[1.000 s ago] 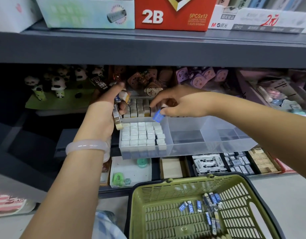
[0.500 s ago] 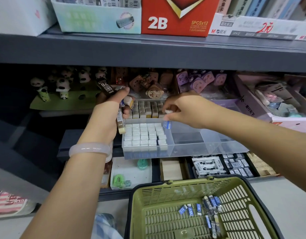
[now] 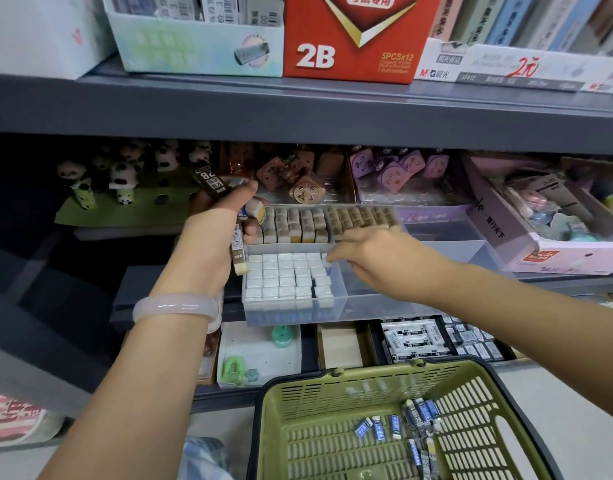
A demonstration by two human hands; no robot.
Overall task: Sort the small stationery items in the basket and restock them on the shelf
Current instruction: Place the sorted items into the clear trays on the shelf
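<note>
Erasers (image 3: 377,427), small sleeved blocks with blue wrappers, lie loose in the far right part of the green basket (image 3: 298,403) that sits low in front of the shelf (image 3: 298,109), while more of the same kind stand packed on end in the left compartment of the clear tray (image 3: 367,306) on the lower shelf. The right hand (image 3: 371,258) reaches over that tray, its fingertips pinched together at the back right corner of the packed white rows (image 3: 284,275), apparently seating one piece; what exactly is between the fingers is too small to tell for sure. The left hand (image 3: 215,237) is curled around a bundle of longer erasers (image 3: 237,247), one brown 2B sleeve sticking up past the thumb and a pale end hanging below the palm, held just left of the tray. I would judge these things light and a little rubbery, firm enough to pinch hard without harm, and nothing here looks breakable. The paper sleeves look smooth, so a grip on the sleeve alone might slide; taking each by its two long flat sides, near the middle, seems the safest hold, and it leaves the end free to go down into the gap. The rows look tight, so a piece pushed in crooked could tip its neighbours. The remaining slots sit along the right edge of the rows, beside the divider, and the next compartment over looks bare.
</note>
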